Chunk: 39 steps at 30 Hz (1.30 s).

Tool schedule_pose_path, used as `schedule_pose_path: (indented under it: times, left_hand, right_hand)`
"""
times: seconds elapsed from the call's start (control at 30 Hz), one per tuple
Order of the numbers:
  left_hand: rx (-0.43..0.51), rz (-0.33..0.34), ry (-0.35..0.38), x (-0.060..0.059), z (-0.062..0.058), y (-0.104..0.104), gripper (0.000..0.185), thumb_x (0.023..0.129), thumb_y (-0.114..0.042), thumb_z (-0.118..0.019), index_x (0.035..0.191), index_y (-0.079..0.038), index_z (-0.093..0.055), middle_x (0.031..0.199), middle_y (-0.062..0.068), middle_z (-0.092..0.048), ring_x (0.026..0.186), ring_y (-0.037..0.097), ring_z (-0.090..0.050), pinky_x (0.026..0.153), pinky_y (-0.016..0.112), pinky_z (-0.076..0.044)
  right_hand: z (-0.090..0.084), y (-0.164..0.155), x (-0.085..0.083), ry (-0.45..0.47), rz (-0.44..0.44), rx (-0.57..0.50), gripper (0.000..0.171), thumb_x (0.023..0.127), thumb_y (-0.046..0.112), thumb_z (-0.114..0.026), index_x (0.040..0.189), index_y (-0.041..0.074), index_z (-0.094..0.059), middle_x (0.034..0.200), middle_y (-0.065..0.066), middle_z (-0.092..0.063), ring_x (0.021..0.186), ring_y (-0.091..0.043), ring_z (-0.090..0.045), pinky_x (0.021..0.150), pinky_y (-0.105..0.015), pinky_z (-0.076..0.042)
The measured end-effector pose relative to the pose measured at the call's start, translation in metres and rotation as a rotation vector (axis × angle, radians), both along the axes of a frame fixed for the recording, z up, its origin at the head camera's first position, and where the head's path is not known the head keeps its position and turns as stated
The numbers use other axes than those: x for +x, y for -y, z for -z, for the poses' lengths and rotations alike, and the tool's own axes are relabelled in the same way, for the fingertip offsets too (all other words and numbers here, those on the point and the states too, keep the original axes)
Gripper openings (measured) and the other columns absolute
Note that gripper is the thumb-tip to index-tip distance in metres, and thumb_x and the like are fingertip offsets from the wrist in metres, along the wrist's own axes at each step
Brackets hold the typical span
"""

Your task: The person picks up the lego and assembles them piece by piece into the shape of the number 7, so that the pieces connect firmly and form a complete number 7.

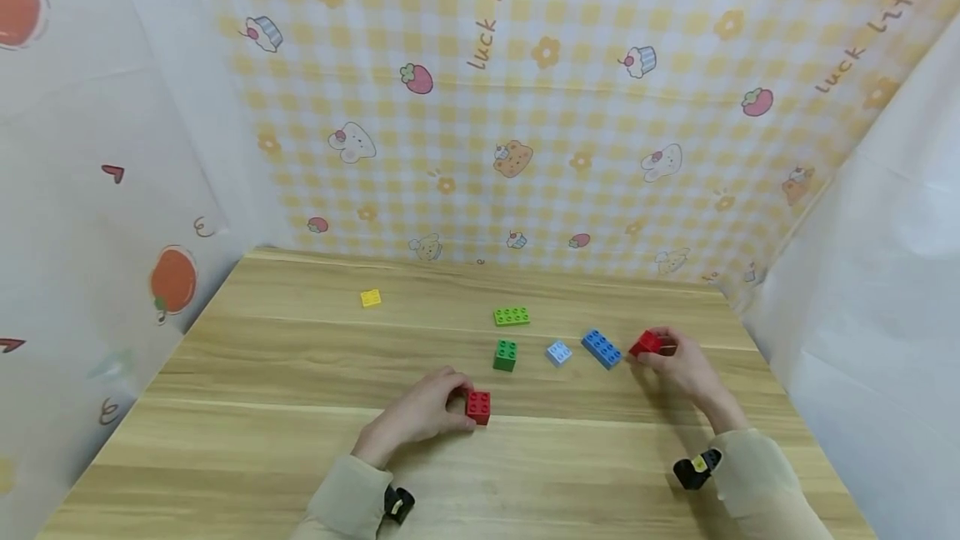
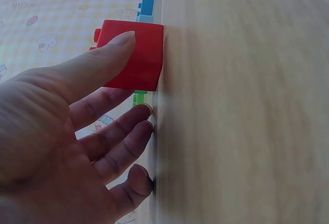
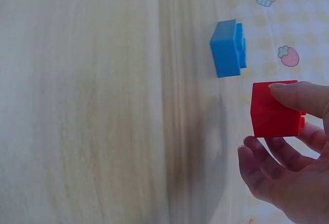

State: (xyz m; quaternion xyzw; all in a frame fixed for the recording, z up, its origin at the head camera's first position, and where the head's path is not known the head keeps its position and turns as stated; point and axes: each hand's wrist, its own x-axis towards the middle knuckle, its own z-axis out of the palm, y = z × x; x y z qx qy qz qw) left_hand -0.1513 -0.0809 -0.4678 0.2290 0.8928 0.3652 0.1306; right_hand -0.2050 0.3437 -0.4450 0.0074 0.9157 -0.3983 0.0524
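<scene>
While both hands work at the wooden table (image 1: 300, 457), each has a red block. The left hand (image 1: 420, 415) keeps its red block (image 1: 477, 407) standing on the table near the front middle, thumb laid on one face and the other fingers curled with their tips on the wood; whether a finger backs the far face cannot be told from these views. The right hand (image 1: 686, 369) pinches a second red block (image 1: 647, 344) between thumb and fingers, just beside the long blue brick (image 1: 602, 348); the right wrist view shows it held off the table, with a shadow below it.

Risks, as judged. The right-hand block is gripped by one end only, so a loosened thumb could let it tip out and drop. It hangs close to the blue brick, and a careless sweep could knock that brick toward the pale blue block (image 1: 558, 352). The left-hand block, steadied mainly by a thumb, could skid on the smooth wood if pushed sideways.

Differences between views. Only the head view gives the whole layout: the dark green block (image 1: 505, 354), the flat green brick (image 1: 512, 317) and the yellow piece (image 1: 371, 298) far back. The left wrist view alone shows the thumb's contact; the right wrist view alone shows the lifted block's clearance.
</scene>
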Motion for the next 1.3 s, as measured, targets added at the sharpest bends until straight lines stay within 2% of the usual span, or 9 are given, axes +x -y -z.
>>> schedule_pose_path:
  times: [0.13,0.37,0.6,0.77,1.03,1.3]
  left_hand:
    - [0.002,0.0,-0.003,0.0,0.0,0.0,0.043,0.081,-0.028,-0.081,0.117,-0.01,-0.064,0.108,0.0,-0.058,0.104,0.022,-0.055,0.091,0.045,-0.045]
    - [-0.004,0.012,-0.035,0.0,0.001,0.0,0.041,0.081,-0.029,-0.081,0.115,-0.012,-0.065,0.107,-0.001,-0.058,0.102,0.019,-0.055,0.09,0.042,-0.045]
    - [0.001,0.018,-0.026,0.0,0.0,-0.003,0.038,0.081,-0.029,-0.081,0.112,-0.014,-0.065,0.104,-0.003,-0.058,0.098,0.015,-0.053,0.087,0.038,-0.045]
    - [0.004,0.006,-0.033,0.001,0.0,0.0,0.04,0.08,-0.029,-0.081,0.113,-0.013,-0.065,0.105,-0.003,-0.058,0.1,0.017,-0.054,0.088,0.04,-0.046]
    - [0.002,0.002,-0.025,0.002,0.002,0.0,0.042,0.08,-0.03,-0.081,0.115,-0.013,-0.065,0.107,-0.003,-0.058,0.102,0.018,-0.055,0.09,0.041,-0.046]
    - [-0.008,-0.001,-0.031,0.001,0.003,0.0,0.043,0.08,-0.029,-0.082,0.116,-0.013,-0.065,0.106,-0.003,-0.058,0.101,0.018,-0.055,0.089,0.04,-0.046]
  right_hand:
    - [-0.003,0.002,0.001,-0.022,-0.008,-0.009,0.05,0.092,0.016,-0.068,0.132,-0.004,-0.047,0.125,-0.026,-0.052,0.109,-0.038,-0.054,0.083,-0.04,-0.048]
    - [-0.015,0.006,0.007,-0.113,-0.028,0.021,0.049,0.092,0.017,-0.069,0.132,-0.004,-0.049,0.121,-0.024,-0.056,0.113,-0.04,-0.053,0.082,-0.04,-0.048]
    - [-0.03,0.012,0.013,-0.223,-0.05,0.099,0.05,0.092,0.02,-0.071,0.131,-0.004,-0.051,0.116,-0.02,-0.061,0.108,-0.035,-0.056,0.078,-0.028,-0.05]
    - [-0.039,0.029,0.015,-0.295,-0.087,0.096,0.046,0.092,0.019,-0.071,0.128,-0.003,-0.054,0.112,-0.017,-0.062,0.105,-0.032,-0.058,0.08,-0.032,-0.053]
    - [-0.05,0.049,0.025,-0.363,-0.099,0.054,0.045,0.09,0.016,-0.073,0.127,-0.001,-0.056,0.113,-0.016,-0.062,0.107,-0.031,-0.057,0.076,-0.015,-0.048]
    - [-0.055,0.067,0.031,-0.388,-0.128,0.01,0.041,0.089,0.014,-0.074,0.125,0.002,-0.058,0.112,-0.012,-0.063,0.105,-0.027,-0.058,0.079,-0.023,-0.052]
